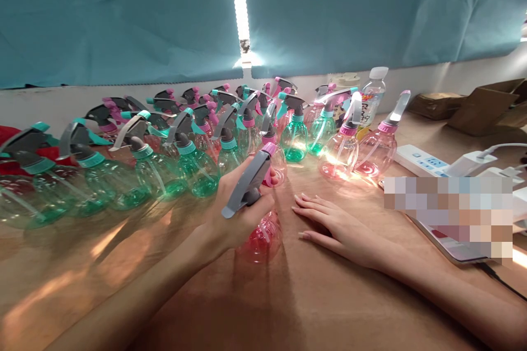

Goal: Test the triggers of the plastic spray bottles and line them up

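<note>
My left hand [236, 211] is wrapped round the neck of a clear pink spray bottle [260, 238] with a grey trigger head and a pink nozzle. The bottle stands about upright at the middle of the table, its collar hidden by my fingers. To the right, my right hand [333, 225] lies flat on the table with its fingers stretched out, holding nothing. Just behind my left hand are a green spray bottle [198, 167] and another pink spray bottle [276, 162]. Two more pink bottles, one of them a spray bottle [376, 148], stand beyond my right hand.
Rows of green and pink spray bottles fill the back and left of the table [197, 307]. At right lie a power strip [422, 160] with plugs and a partly blurred phone or tablet [448, 247] on a cable. A capped drink bottle [374, 93] and a cardboard box [481, 107] stand behind.
</note>
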The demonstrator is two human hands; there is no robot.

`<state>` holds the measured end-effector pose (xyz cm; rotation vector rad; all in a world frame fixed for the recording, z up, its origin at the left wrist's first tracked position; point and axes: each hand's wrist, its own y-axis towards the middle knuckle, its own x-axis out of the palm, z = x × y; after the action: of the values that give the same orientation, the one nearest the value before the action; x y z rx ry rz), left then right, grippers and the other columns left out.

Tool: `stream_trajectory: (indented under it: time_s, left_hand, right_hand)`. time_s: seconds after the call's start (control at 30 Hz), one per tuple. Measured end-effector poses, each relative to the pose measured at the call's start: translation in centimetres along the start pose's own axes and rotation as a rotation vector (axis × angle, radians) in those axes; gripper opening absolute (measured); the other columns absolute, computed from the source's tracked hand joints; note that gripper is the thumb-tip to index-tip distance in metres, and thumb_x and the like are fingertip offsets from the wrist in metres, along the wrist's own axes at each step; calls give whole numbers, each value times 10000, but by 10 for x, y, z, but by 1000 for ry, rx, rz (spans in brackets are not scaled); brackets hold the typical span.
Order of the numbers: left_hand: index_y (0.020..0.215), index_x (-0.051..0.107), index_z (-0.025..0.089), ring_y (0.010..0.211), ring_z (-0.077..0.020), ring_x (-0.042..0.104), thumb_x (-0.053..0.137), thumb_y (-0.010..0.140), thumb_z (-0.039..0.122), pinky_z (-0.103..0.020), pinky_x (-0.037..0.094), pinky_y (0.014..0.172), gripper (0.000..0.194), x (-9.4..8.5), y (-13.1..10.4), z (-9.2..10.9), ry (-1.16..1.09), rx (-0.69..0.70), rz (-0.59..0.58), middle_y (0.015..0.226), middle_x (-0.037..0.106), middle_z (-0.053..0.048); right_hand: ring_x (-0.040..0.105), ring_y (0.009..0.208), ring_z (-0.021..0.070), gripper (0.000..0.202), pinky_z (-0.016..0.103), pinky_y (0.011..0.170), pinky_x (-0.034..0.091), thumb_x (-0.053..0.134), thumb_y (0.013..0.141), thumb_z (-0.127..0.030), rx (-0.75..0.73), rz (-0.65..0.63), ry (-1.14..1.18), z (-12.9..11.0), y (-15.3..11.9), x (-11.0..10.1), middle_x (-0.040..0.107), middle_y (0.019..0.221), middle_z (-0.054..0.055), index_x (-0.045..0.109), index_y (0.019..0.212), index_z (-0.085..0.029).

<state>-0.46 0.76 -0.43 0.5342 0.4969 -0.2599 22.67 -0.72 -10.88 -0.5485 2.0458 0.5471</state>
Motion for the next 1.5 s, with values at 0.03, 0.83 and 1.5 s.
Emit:
stream_trajectory:
  time_s: [0.03, 0.83, 1.5]
  left_hand:
    - [764, 474, 227, 533, -103, 408, 510, 715, 124, -261, 347, 500, 119, 0, 0, 0, -5, -8, -9, 652, 464, 52]
    - [920, 508, 226, 602, -147, 534, 531, 749, 181, -280, 399, 554, 178, 7, -4, -6, 26, -62, 98, 583, 329, 76]
    - [1096, 537, 241, 545, -105, 434, 535, 775, 171, -258, 368, 525, 329, 8, -4, -6, 16, -17, 77, 674, 428, 60]
  right_hand:
    - [316, 1419, 281, 581, 510, 1155, 294, 474, 949, -523, 0, -2, -1, 0, 0, 0, 427, 1499, 103, 472, 1421, -185]
    - [333, 1409, 295, 565, 530, 1146, 296, 490, 944, -514, -12, 28, 17, 0, 0, 2, 449, 1481, 119, 493, 1406, -189]
    - [343, 1405, 293, 575, 517, 1143, 302, 455, 954, -527, -20, 21, -18, -1, 1, 1, 442, 1486, 121, 485, 1413, -182]
